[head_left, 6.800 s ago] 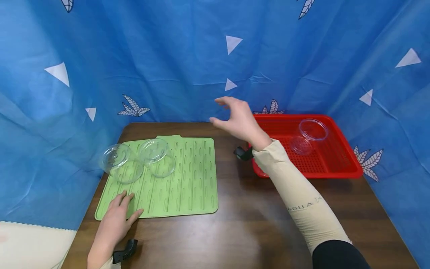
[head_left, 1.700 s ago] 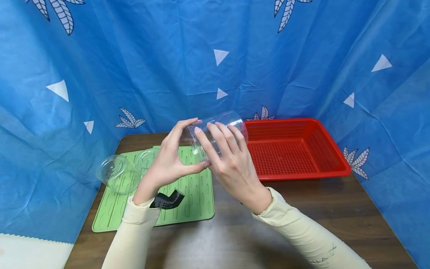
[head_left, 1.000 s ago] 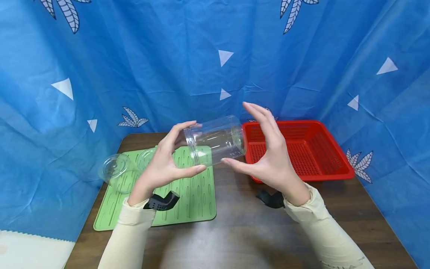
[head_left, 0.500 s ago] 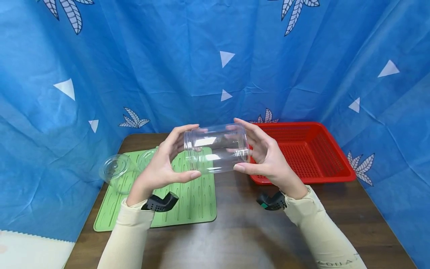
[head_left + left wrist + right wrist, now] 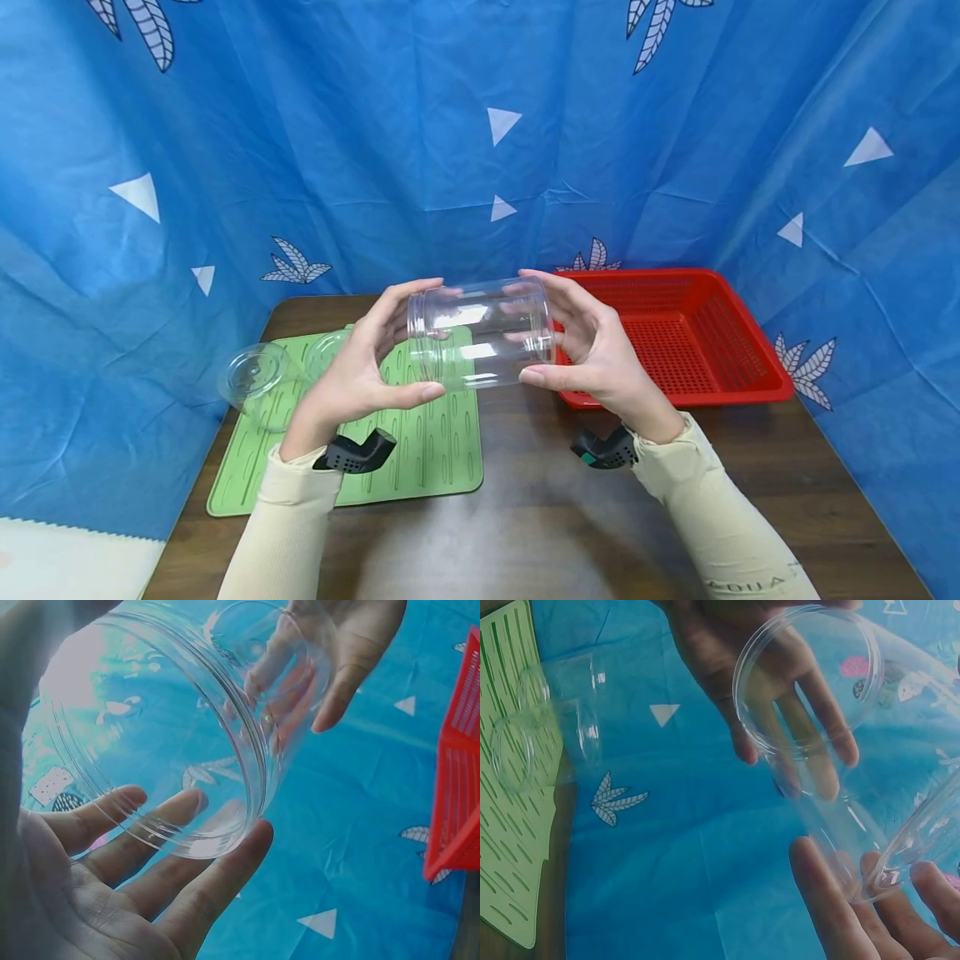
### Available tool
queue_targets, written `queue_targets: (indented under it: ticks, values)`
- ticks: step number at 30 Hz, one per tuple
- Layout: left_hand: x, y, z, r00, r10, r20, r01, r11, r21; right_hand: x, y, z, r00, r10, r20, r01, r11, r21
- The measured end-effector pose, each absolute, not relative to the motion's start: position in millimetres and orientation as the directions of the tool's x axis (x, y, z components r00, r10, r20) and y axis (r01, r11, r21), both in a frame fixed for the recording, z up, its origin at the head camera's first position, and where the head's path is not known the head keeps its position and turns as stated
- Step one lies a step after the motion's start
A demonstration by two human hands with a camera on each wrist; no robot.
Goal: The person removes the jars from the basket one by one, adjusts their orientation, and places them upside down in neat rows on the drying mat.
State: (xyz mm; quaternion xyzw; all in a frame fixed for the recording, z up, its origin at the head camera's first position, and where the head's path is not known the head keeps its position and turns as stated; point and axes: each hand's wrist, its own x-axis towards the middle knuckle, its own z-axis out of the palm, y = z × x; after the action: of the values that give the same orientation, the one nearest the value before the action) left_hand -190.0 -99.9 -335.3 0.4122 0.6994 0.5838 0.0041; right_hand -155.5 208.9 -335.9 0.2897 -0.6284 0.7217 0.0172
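A clear, see-through jar [image 5: 487, 333] is held in the air on its side, its ridged mouth facing left and its base facing right. My left hand [image 5: 367, 358] grips the mouth end, thumb below and fingers on the far side. At the base end, my right hand [image 5: 592, 342] holds the jar with its thumb in front and fingers behind. The left wrist view looks into the jar's open mouth [image 5: 157, 742]. Two similar clear jars stand upside down on a green ribbed mat [image 5: 420, 450]: one jar [image 5: 258, 375] at the left, another [image 5: 324, 354] partly hidden by my left hand.
A red perforated basket [image 5: 675, 354] sits at the right rear of the brown wooden table [image 5: 525, 517]. A blue patterned curtain [image 5: 375, 150] closes off the back and sides.
The jar, earlier in the red basket, is now up between both hands. A second ago my right hand was spread off its base; it has since taken hold there, and the jar lies more level.
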Motion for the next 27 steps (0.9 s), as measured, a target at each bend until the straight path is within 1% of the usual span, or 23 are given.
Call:
queue_targets:
  ticks: [5,12,15,19,22,27]
  values:
    - [-190,-105,-340,-0.672,0.57,0.472,0.574,-0.001,0.819,-157,207,-333,-0.845,-0.32,0.428,-0.398,-0.157,-0.904]
    - [-187,-121,-349,-0.724,0.514,0.459,0.588,0.114,0.8,-162,205,-331,-0.856,-0.28,0.434,-0.442,-0.04,-0.896]
    - [-185,-130,-356,-0.726,0.492,0.481,0.627,0.185,0.757,-166,205,-331,-0.872,-0.254,0.419,-0.439,0.026,-0.898]
    - [-178,-139,-367,-0.729,0.462,0.505,0.67,0.328,0.666,-173,204,-333,-0.898,-0.212,0.387,-0.419,0.137,-0.898]
    - [-171,-145,-375,-0.747,0.437,0.501,0.661,0.404,0.632,-180,201,-336,-0.908,-0.194,0.371,-0.406,0.195,-0.893]
    - [-161,-155,-388,-0.779,0.395,0.486,0.626,0.469,0.623,-194,191,-342,-0.912,-0.179,0.368,-0.407,0.297,-0.864]
